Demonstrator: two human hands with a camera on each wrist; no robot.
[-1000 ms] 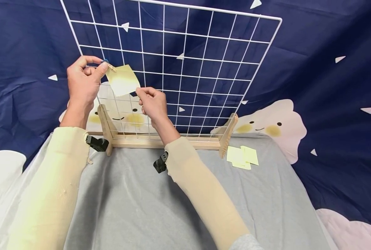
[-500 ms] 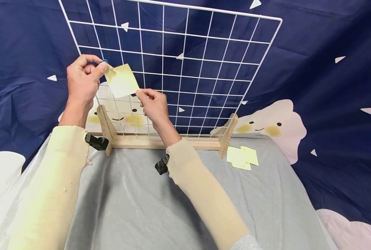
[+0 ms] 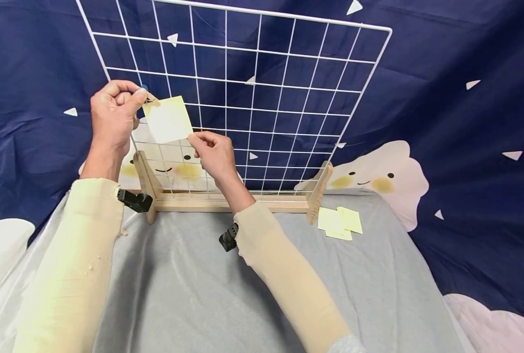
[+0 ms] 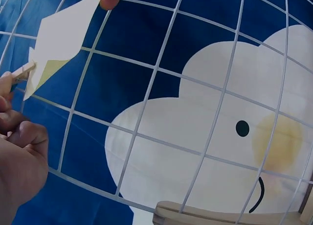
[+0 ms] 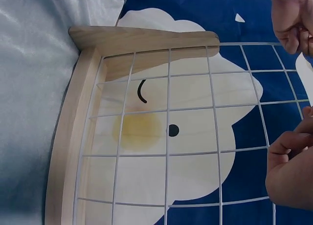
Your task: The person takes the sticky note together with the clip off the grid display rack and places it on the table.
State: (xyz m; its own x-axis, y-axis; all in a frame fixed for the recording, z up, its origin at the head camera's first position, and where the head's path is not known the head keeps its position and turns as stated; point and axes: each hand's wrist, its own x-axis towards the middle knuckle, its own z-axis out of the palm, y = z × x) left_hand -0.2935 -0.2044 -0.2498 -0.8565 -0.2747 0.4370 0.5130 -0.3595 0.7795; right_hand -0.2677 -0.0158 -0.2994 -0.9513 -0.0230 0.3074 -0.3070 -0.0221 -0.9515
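Note:
In the head view, my left hand (image 3: 113, 115) pinches a small wooden clothespin (image 3: 152, 99) with a blue part at its held end. The clothespin's tip meets the upper left corner of a pale yellow sticky note (image 3: 168, 120). My right hand (image 3: 218, 153) pinches the note's lower right corner between thumb and index finger. Both hands are in front of the left part of a white wire grid (image 3: 271, 49). In the left wrist view, the clothespin (image 4: 23, 72) reaches the edge of the note (image 4: 66, 32), which has a bent corner. Whether the clothespin also grips a wire cannot be told.
The grid stands upright in a wooden base (image 3: 191, 205) on a grey cloth (image 3: 191, 284). Several yellow sticky notes (image 3: 331, 220) lie overlapping to the right of the base. A dark blue curtain (image 3: 465, 196) with cloud faces hangs behind.
The note has turned to face the camera more squarely, and its lower right corner has come down slightly with my right hand. Both hands keep their hold. The whole head view has shifted slightly.

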